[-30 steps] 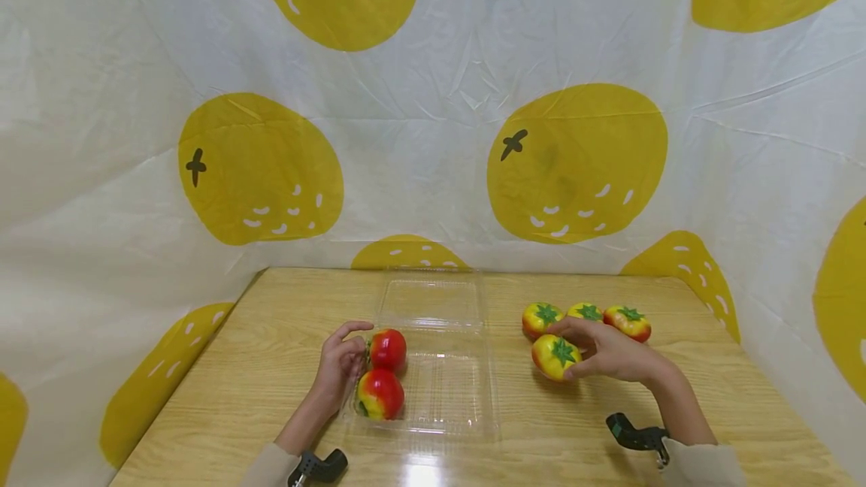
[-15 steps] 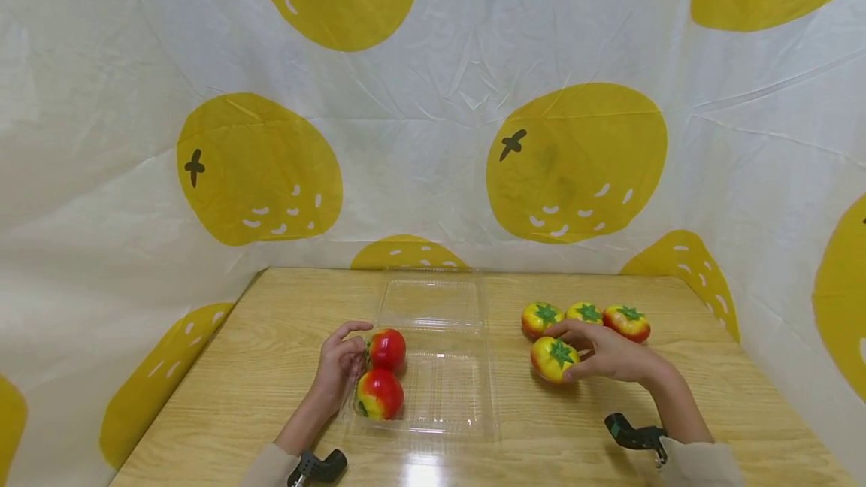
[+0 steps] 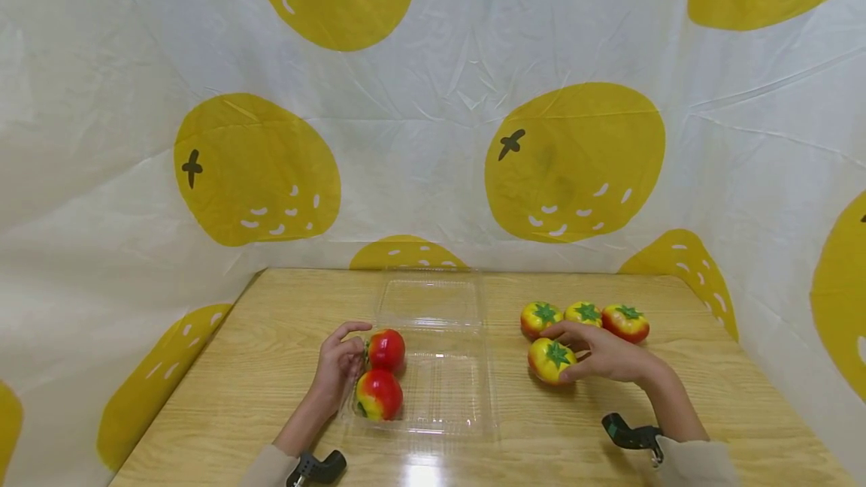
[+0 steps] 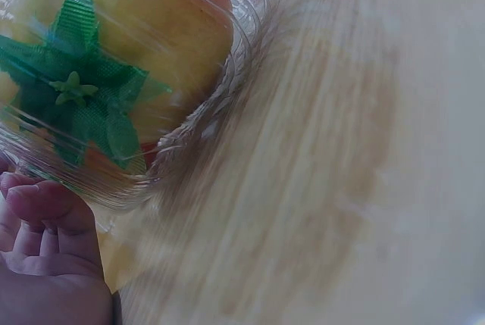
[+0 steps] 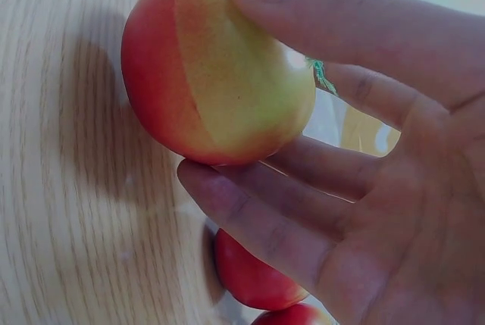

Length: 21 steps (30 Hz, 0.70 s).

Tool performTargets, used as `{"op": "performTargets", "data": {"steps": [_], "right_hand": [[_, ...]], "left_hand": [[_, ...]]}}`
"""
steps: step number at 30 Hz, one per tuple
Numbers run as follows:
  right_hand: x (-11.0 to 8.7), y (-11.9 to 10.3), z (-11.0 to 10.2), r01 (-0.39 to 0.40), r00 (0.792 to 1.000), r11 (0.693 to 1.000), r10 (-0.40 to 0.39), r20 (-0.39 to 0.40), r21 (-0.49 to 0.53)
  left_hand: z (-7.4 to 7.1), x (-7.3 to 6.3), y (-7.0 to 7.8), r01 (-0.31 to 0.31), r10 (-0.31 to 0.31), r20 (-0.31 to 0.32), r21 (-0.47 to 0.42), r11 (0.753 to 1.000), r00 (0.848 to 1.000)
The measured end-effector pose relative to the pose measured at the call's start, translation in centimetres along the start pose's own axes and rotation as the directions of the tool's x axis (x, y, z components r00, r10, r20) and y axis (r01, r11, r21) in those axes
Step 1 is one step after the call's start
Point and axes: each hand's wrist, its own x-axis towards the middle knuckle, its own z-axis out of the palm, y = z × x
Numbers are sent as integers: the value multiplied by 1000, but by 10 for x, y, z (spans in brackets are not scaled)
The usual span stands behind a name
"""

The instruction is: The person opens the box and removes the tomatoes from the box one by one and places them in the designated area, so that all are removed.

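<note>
Right hand (image 3: 605, 355) clasping a red-and-yellow imitation fruit (image 3: 546, 361) beside a clear clamshell container (image 3: 443, 391)

The right hand's grip is clamping round the fruit, thumb on one side and fingers on the other, and is keeping it to the right of the container; its shadow is falling on the bench (image 3: 291, 322). Just behind, toward the bench's far-right corner, three similar fruits are sitting in a row: a left fruit (image 3: 540, 319), a middle fruit (image 3: 583, 312) partly hidden by the hand, and a right fruit (image 3: 626, 324).

The folded-back lid (image 3: 429, 302) is lying by the bench's far edge. In the container's base, a rear fruit (image 3: 388, 350) is resting toward the far-left corner and a front fruit (image 3: 380, 395) in the near-left corner.

The left hand (image 3: 336, 363) is bending its fingers at the container's left wall; whether its grip is pinching the plastic, I cannot tell.
</note>
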Motion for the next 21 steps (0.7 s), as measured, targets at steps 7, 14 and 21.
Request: {"op": "performTargets", "data": {"steps": [7, 14, 21], "right_hand": [[1, 2, 2, 15, 1000, 1000, -14, 10, -4], [4, 5, 3, -3, 1000, 1000, 3, 14, 6], [5, 6, 5, -16, 1000, 1000, 16, 12, 1]], "left_hand": [[1, 0, 0, -4, 4, 2, -1, 1000, 1000], [1, 0, 0, -3, 3, -2, 6, 1000, 1000], [0, 0, 0, -8, 8, -3, 6, 1000, 1000]]}}
